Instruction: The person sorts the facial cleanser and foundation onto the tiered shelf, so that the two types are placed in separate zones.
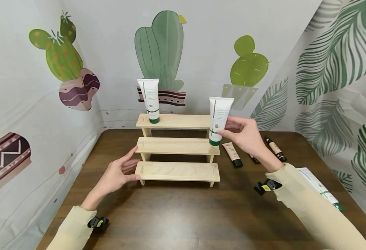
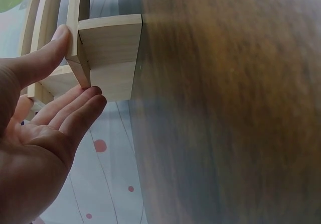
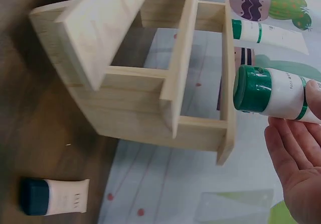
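A three-step wooden display rack (image 1: pixel 176 146) stands on the brown table. My left hand (image 1: pixel 112 173) touches its left end, the fingers nearly straight and the thumb on the lowest board. In the left wrist view the thumb (image 2: pixel 42 58) and fingertips meet the board's end. My right hand (image 1: pixel 243 135) pinches a white squeeze tube (image 1: pixel 220 116) between thumb and fingers, its green cap down at the rack's right end. The right wrist view has that cap (image 3: pixel 253 88) right at the top board. Another white tube (image 1: pixel 150 99) stands cap-down on the top board's left.
Right of the rack lie a small beige BB cream tube (image 1: pixel 232 154) and a beige tube with black ends (image 1: pixel 275 149). A further dark-capped item (image 1: pixel 255 159) is mostly behind my right hand. One more white tube (image 1: pixel 318 187) lies beside my right forearm. Cactus-print cloth hangs behind.
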Demonstrator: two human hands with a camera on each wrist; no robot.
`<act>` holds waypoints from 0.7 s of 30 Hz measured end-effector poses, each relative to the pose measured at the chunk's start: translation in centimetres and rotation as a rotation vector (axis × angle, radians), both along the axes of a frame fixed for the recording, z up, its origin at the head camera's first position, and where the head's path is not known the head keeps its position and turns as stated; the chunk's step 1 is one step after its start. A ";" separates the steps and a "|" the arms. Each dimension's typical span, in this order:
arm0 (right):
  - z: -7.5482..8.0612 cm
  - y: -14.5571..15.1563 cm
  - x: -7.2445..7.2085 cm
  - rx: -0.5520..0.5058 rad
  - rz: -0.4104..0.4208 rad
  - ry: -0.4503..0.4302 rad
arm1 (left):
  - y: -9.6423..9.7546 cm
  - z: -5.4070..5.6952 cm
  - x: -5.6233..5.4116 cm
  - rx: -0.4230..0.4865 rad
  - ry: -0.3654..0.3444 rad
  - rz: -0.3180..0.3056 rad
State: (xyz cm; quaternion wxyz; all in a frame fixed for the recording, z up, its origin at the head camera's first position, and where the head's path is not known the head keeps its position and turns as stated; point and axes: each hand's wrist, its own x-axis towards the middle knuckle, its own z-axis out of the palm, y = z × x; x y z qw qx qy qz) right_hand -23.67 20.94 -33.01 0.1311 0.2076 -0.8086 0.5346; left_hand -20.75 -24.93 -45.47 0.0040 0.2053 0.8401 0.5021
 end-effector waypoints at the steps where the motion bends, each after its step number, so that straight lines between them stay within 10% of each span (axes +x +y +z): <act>1: 0.3 -0.3 -0.2 0.001 0.005 0.007 | 0.0 0.0 0.0 0.002 -0.003 0.000; 21: 2.3 -5.7 -4.5 -0.048 0.042 0.013 | 0.0 0.1 0.1 -0.019 0.008 0.001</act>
